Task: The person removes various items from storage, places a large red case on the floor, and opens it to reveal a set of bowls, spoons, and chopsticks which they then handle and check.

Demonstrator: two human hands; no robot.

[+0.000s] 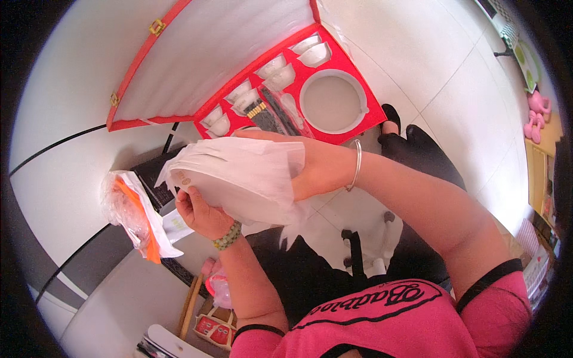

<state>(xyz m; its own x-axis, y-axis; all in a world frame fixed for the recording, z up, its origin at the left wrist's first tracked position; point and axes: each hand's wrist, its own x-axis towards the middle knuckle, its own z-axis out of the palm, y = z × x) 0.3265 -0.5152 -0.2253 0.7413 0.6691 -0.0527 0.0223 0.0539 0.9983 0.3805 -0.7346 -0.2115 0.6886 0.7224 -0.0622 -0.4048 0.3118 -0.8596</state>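
Note:
A white dish [241, 192], loosely covered in thin white wrapping paper [237, 154], is between my two hands. Near its rim a small gold mark shows. My left hand [203, 215], with a beaded bracelet at the wrist, pinches the dish's near left edge. From the right, my right hand [324, 168], under a silver bangle, grips the wrapped dish, its fingers partly behind the paper. Whether several dishes are stacked inside cannot be seen. Just beyond lies an open red gift box [374, 114] with white bowls [280, 76], black chopsticks [264, 118] and a large round white bowl [333, 103].
The padded lid [215, 49] with brass clasps stands raised behind the box. Plastic and orange packaging [134, 215] lies at left by a dark box [154, 174]. A red-and-white bag [215, 329] sits low left. Pink dumbbells [534, 126] are far right.

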